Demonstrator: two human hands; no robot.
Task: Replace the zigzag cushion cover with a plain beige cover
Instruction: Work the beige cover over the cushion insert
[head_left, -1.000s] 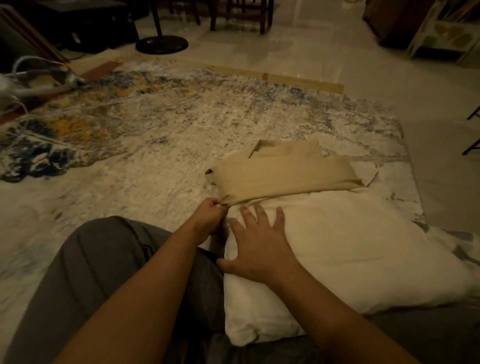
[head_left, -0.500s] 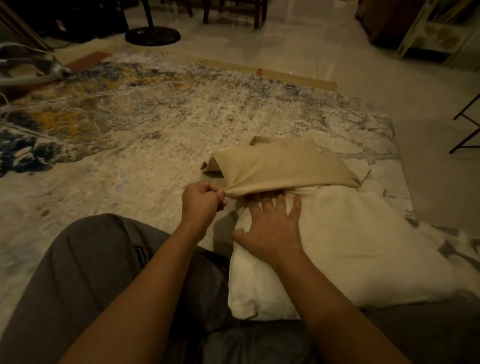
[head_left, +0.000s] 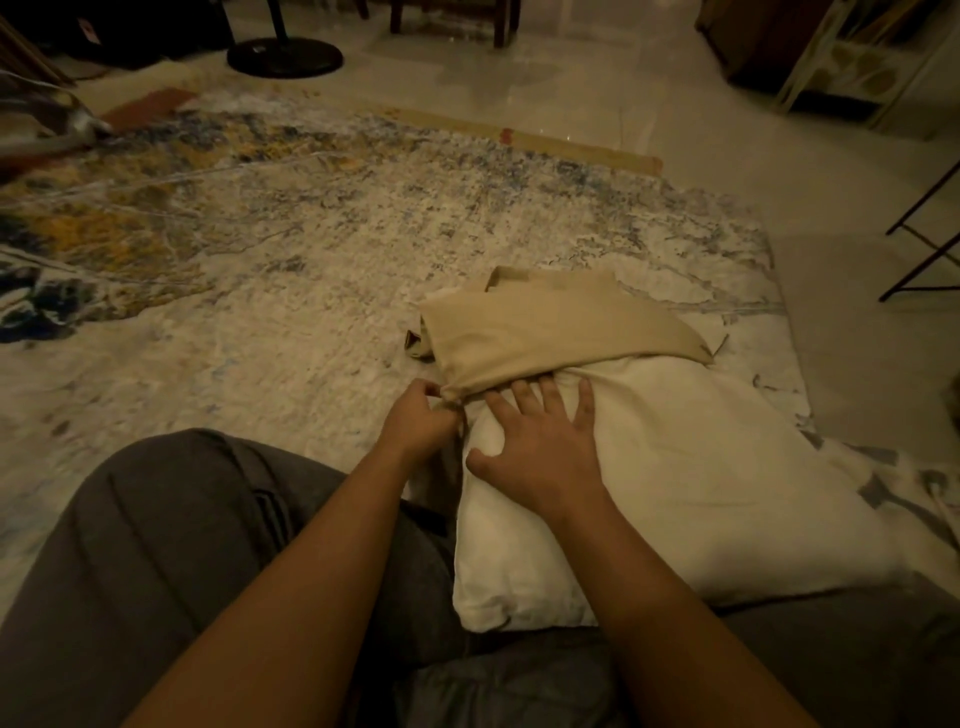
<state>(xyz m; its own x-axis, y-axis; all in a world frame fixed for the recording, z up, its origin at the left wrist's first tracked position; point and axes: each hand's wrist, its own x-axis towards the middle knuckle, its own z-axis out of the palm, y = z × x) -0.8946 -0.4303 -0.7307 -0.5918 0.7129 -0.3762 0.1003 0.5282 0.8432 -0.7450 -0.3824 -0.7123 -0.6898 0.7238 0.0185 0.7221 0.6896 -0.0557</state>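
Fingers (head_left: 429, 391), left hand (head_left: 418, 423), pinch cover (head_left: 550, 332) edge; right hand (head_left: 540, 449) presses cushion (head_left: 701, 493).

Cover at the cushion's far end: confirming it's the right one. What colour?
The cover is plain beige, unpatterned; head view shows it.

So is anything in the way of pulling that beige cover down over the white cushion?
Only the person's right hand: it lies flat on the cushion at the open edge of the beige cover. The left hand pinches that edge's corner. Nothing else visible.
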